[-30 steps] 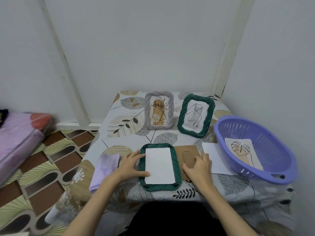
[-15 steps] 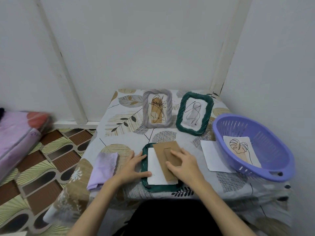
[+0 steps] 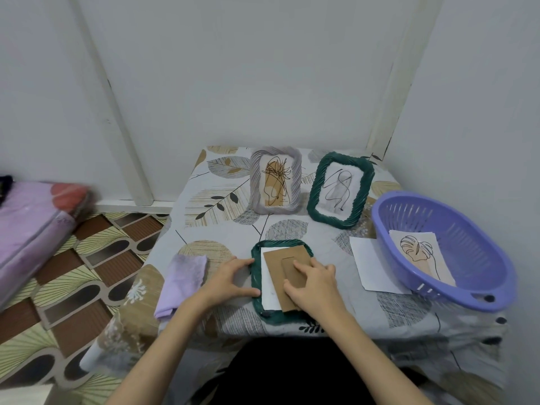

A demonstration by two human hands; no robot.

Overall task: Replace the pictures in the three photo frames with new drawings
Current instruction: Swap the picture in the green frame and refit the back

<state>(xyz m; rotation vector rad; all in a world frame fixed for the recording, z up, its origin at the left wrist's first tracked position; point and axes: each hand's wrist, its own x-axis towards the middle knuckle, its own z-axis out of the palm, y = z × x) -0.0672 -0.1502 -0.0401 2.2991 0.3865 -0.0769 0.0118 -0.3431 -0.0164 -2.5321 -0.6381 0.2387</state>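
A dark green frame lies face down at the table's front, with a white sheet in its back. A brown backing board rests slightly askew on the sheet. My right hand presses on the board's stand flap. My left hand grips the frame's left edge between thumb and fingers. A grey frame and a second green frame stand upright at the back, each holding a line drawing.
A purple basket at the right holds a leaf drawing. A white sheet lies beside it. A folded lilac cloth lies left of the frame. A wall stands close behind the patterned table.
My right hand slid the brown backing board from beside the flat frame onto the white sheet inside it. My left hand stayed on the frame's left edge.
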